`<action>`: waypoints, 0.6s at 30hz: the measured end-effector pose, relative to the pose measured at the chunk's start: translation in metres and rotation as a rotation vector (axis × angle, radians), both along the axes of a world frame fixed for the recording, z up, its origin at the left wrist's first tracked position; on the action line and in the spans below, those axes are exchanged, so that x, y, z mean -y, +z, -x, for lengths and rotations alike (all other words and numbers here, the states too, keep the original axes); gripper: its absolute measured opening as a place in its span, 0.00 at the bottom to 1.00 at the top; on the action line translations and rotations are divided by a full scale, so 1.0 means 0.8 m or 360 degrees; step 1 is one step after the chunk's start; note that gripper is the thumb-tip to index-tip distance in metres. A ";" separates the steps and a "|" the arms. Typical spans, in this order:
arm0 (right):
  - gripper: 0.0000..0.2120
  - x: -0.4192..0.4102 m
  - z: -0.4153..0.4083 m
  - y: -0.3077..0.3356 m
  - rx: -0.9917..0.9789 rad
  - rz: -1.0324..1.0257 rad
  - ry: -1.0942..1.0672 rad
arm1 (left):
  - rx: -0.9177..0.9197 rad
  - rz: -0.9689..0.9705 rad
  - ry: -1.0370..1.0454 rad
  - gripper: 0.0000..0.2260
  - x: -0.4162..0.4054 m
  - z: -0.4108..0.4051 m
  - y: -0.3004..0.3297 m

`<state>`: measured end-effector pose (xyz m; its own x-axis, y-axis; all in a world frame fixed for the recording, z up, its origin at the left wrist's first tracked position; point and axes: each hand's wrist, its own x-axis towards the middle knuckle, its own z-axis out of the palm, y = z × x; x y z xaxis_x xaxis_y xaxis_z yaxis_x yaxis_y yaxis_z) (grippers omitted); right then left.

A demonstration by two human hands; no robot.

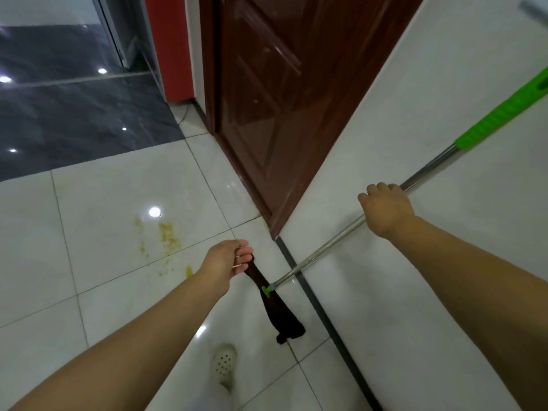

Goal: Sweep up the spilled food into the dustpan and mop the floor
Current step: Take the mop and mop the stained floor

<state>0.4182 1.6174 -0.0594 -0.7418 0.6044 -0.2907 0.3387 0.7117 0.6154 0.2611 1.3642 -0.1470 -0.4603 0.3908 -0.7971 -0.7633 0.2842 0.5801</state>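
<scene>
White floor tiles point(112, 203); hands grip mop point(326, 247); no writing legible.

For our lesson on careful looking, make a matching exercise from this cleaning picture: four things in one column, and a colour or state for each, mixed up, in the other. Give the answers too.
Column one:
1. mop cloth
2. mop handle grip
3. door
4. food stain

Column two:
A. bright green
B. yellow, smeared on the white floor tile
C. dark, pinched at its top end by the left hand
D. reddish brown, glossy

Pairs: 1-C, 2-A, 3-D, 4-B
</scene>
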 end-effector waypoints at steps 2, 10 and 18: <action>0.19 -0.010 0.008 -0.002 0.0183 -0.0068 -0.0006 | 0.0044 0.0037 -0.0010 0.11 -0.004 0.009 -0.012; 0.19 -0.028 0.030 -0.014 0.0533 -0.0175 -0.0174 | 0.0108 0.0122 -0.0069 0.10 -0.011 0.022 -0.043; 0.09 -0.014 -0.003 -0.012 0.0545 -0.0130 -0.0012 | 0.0136 0.0168 -0.0164 0.11 -0.026 -0.016 -0.023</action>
<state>0.4205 1.6284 -0.0688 -0.6051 0.6409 -0.4724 0.1077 0.6538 0.7490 0.2736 1.3852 -0.1656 -0.3508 0.3447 -0.8707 -0.7722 0.4196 0.4772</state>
